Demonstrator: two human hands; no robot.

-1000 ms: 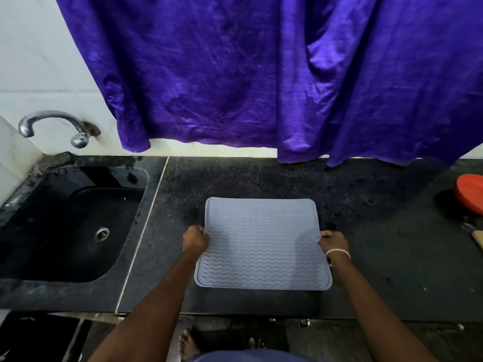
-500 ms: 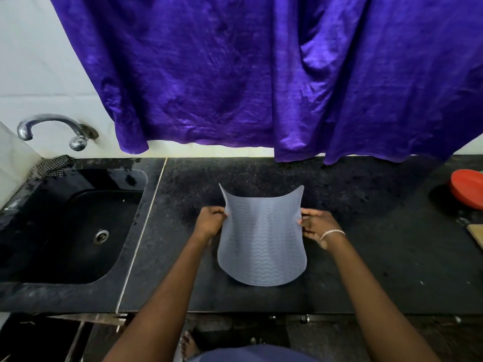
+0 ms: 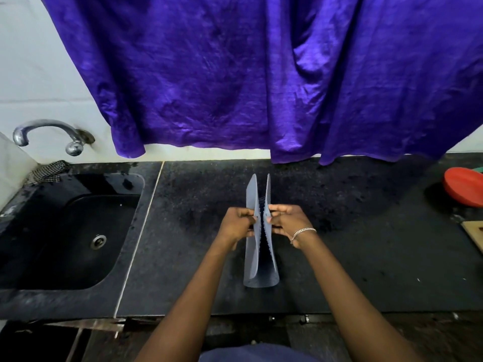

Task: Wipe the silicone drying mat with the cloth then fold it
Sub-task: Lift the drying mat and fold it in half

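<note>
The grey silicone drying mat (image 3: 251,259) stands bent into a narrow U above the black counter (image 3: 352,257), its two side edges raised and nearly touching. My left hand (image 3: 236,226) pinches the left edge and my right hand (image 3: 286,222), with a silver bracelet on the wrist, pinches the right edge. Both hands are close together at the mat's middle. A checked cloth (image 3: 48,171) lies bunched at the sink's far left corner, away from both hands.
A black sink (image 3: 75,239) with a drain fills the left, under a metal tap (image 3: 49,134). A purple curtain (image 3: 261,74) hangs along the back wall. A red bowl (image 3: 464,186) and a wooden board's corner (image 3: 474,231) sit at the right edge.
The mat lay flat a second ago. My hands lifted its side edges and brought them together, so the mat went from a wide curve to a tight fold.
</note>
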